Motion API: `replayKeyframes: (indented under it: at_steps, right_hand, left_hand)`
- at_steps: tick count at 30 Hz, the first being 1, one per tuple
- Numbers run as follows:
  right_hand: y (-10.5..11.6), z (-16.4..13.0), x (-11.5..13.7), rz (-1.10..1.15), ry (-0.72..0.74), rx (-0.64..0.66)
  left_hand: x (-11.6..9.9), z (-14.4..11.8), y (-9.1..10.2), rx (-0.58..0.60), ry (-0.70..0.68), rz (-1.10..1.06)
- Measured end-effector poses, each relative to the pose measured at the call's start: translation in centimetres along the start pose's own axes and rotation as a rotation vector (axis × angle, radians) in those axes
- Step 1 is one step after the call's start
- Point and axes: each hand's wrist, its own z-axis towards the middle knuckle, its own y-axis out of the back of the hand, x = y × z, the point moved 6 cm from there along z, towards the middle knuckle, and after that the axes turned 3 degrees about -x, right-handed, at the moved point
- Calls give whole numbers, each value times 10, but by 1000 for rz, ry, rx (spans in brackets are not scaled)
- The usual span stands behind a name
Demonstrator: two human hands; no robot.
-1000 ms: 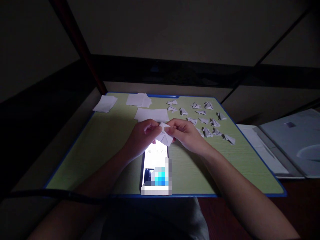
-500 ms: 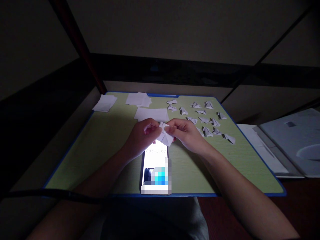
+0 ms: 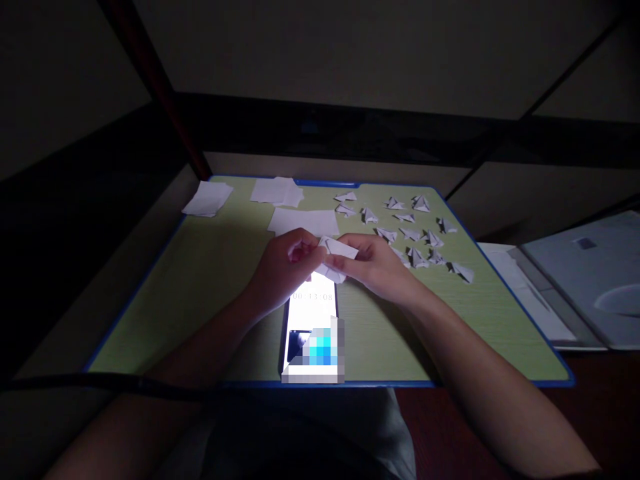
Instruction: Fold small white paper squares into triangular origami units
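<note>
A small piece of folded white paper (image 3: 342, 249) is held between my two hands, above the far end of a lit phone (image 3: 311, 313). My left hand (image 3: 287, 267) is closed, pinching the paper's left side between thumb and fingers. On the paper's right side, my right hand (image 3: 377, 263) is closed too, its thumb lying across the front of the folds. The phone lies on the green table (image 3: 200, 287) and shows a running timer. Most of my fingertips behind the paper are hidden.
Several folded paper figures (image 3: 416, 257) are spread over the table's right half. Loose white sheets lie at the back: one pile (image 3: 207, 199) at the left corner, another (image 3: 275, 191) and a sheet (image 3: 303, 221) nearer the middle. A dark cable (image 3: 100, 384) crosses the front left edge.
The folded paper has turned in my fingers, and its upper right part now sticks out above my right thumb. The view has tipped slightly. The phone's timer has gone up by a second.
</note>
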Motion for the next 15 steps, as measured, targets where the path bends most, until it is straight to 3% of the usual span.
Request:
replayKeyframes:
  at_steps: [15]
  right_hand:
    - [0,1,-3,-36,5,-22]
  left_hand:
    - [-1,0,2,-41,25,-6]
